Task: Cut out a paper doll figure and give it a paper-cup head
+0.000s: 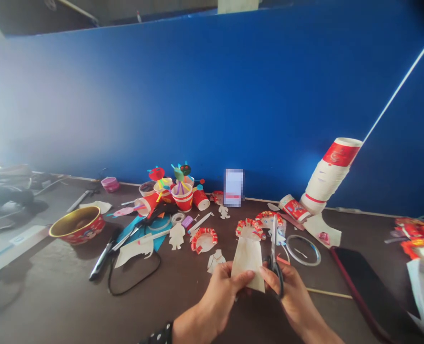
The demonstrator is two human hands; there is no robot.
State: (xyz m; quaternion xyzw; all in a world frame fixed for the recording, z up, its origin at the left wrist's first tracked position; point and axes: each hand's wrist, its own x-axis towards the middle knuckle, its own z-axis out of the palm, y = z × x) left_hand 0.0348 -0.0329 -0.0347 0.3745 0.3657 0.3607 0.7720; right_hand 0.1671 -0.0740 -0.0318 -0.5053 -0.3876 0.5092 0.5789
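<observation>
My left hand [221,291] pinches a cream-coloured piece of paper [247,260] by its lower left side, thumb on top. My right hand [290,289] is closed round black-handled scissors [275,267], whose blades point up and away from me beside the paper. The right thumb also touches the paper's right edge. Behind the paper's far end lies a red-and-white cut paper cup [253,229]. A small white paper cutout [216,260] rests left of the paper. Some fingers of both hands are hidden beneath it.
Decorated paper cups [182,198] stand at the back. A gold-and-red bowl [77,227] and a black-and-silver pen-like tool [102,258] are left. To the right are a leaning cup stack [330,174], a clear ring-shaped coil [303,251], a thin stick [330,293] and a dark phone [373,291].
</observation>
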